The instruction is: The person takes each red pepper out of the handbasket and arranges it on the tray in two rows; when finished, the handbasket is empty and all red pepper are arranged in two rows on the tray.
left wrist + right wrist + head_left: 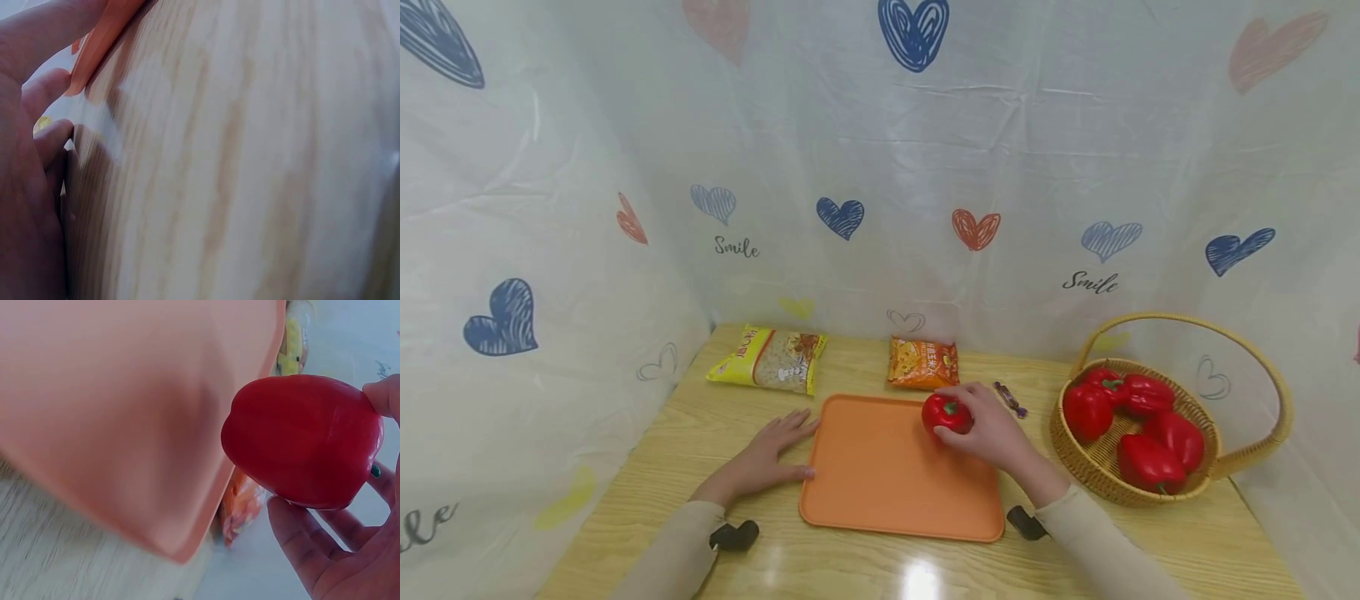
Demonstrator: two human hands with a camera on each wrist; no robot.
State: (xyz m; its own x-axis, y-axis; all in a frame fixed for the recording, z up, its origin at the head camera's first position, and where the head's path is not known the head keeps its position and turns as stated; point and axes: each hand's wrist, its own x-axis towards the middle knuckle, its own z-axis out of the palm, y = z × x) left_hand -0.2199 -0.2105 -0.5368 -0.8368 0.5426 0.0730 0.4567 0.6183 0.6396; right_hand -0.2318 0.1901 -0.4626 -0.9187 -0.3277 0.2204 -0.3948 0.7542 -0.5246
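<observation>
My right hand [988,425] grips a red bell pepper [945,414] over the upper right part of an orange tray [887,475]. In the right wrist view the pepper [300,440] is held around its stem end by thumb and fingers, with its base facing the tray [125,412]. My left hand [767,458] rests on the table with fingers spread, its fingertips right at the tray's left edge. The left wrist view shows those fingers [53,87] beside the tray's rim [103,44].
A wicker basket [1093,475] holding several red bell peppers [1150,462] stands at the right, its handle arching high. Behind the tray lie a yellow snack bag [771,358], an orange snack packet [922,363] and a small purple-wrapped candy [1011,399]. A heart-printed curtain [880,167] borders the table.
</observation>
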